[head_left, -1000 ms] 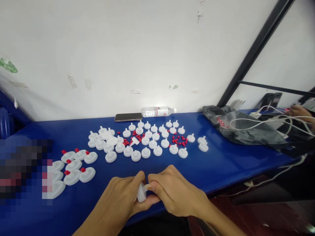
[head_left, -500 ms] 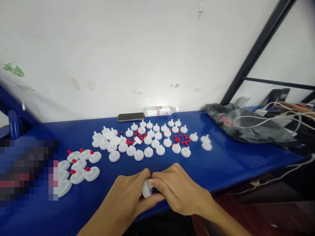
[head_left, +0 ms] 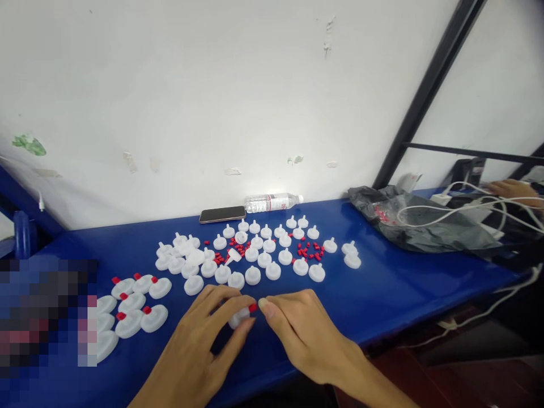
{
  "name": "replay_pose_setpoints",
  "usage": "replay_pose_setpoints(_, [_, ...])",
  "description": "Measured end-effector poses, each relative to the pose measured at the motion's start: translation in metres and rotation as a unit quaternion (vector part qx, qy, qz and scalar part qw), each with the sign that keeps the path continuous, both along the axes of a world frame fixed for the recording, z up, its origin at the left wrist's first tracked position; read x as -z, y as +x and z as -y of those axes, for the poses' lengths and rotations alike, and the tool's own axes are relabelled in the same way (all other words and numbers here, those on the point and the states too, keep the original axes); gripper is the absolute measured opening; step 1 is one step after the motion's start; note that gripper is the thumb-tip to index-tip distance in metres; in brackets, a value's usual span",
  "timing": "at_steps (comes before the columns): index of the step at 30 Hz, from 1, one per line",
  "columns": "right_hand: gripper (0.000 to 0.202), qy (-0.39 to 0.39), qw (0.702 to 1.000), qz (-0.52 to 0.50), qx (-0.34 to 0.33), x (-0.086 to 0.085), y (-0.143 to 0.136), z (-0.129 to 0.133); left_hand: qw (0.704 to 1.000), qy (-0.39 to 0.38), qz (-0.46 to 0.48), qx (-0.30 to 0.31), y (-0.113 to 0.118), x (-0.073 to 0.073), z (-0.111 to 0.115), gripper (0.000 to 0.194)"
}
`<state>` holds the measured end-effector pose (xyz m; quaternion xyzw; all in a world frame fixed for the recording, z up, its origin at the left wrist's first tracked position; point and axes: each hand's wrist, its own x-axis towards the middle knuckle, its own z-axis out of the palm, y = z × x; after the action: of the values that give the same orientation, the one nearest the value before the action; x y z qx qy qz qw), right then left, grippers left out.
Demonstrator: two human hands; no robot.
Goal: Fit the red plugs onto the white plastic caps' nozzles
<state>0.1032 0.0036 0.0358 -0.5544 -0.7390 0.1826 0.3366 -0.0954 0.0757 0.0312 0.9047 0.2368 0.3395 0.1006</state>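
My left hand (head_left: pixel 215 334) is closed round a white plastic nozzle cap (head_left: pixel 239 318), gripping it between thumb and fingers. A small red tip cover (head_left: pixel 253 307) sits on the end of its spout, pointing right. Just right of that red end is my right hand (head_left: pixel 304 331), its thumb pressed against the curled fingers; a narrow gap parts it from the red cover, and nothing shows in it. Beyond both hands stand many bare white nozzle caps (head_left: pixel 272 270), spouts mostly up. Loose red tip covers (head_left: pixel 310 251) lie among them. On the left rest several nozzle caps with red tips (head_left: pixel 153 318).
A phone (head_left: pixel 222 214) and a clear plastic bottle (head_left: pixel 272 202) lie along the wall. At the right are a dark plastic bag (head_left: pixel 425 232), white cables (head_left: pixel 459 205) and another person's hand (head_left: pixel 512 190). The blue table (head_left: pixel 382 294) ends at its front edge.
The hands have drawn apart. A red tip cover now shows on the nozzle cap in my left hand, which has turned it rightward. The view has shifted slightly.
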Motion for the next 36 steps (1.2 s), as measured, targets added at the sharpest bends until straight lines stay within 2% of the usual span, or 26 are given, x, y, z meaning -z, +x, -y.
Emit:
replay_pose_setpoints(4, [0.044,-0.005,1.0,0.019,-0.002,0.0,0.0,0.002,0.998,0.031,0.012,-0.06,-0.012,-0.007,-0.009,0.015])
replay_pose_setpoints(7, [0.044,-0.008,1.0,0.029,-0.002,-0.001,-0.001,0.003,0.992,0.067,-0.003,-0.105,-0.026,-0.01,-0.019,0.023])
replay_pose_setpoints(10, [0.044,-0.007,0.999,0.033,-0.001,-0.002,-0.001,0.003,0.989,0.085,-0.006,-0.124,-0.04,-0.013,-0.03,0.03])
replay_pose_setpoints(14, [0.045,-0.006,0.999,0.043,-0.004,-0.001,-0.001,0.002,0.992,0.047,-0.02,-0.115,-0.052,-0.019,-0.037,0.029])
replay_pose_setpoints(19, [0.046,-0.013,0.998,0.066,-0.014,0.0,-0.001,0.002,0.985,-0.004,-0.059,-0.16,-0.061,-0.024,-0.043,0.023])
replay_pose_setpoints(24, [0.047,-0.016,0.997,0.071,-0.008,0.001,-0.001,0.002,0.978,-0.001,-0.089,-0.187,-0.072,-0.015,-0.057,0.022])
replay_pose_setpoints(27, [0.047,-0.016,0.997,0.071,-0.012,0.001,-0.001,0.002,0.972,0.052,-0.085,-0.211,-0.07,-0.008,-0.061,0.025])
replay_pose_setpoints(32, [0.046,-0.017,0.997,0.077,-0.014,0.001,-0.002,0.002,0.952,0.164,-0.101,-0.239,-0.058,0.004,-0.061,0.042])
replay_pose_setpoints(36, [0.046,-0.014,0.997,0.08,-0.014,0.001,-0.002,0.002,0.944,0.204,-0.123,-0.228,-0.052,0.007,-0.058,0.035])
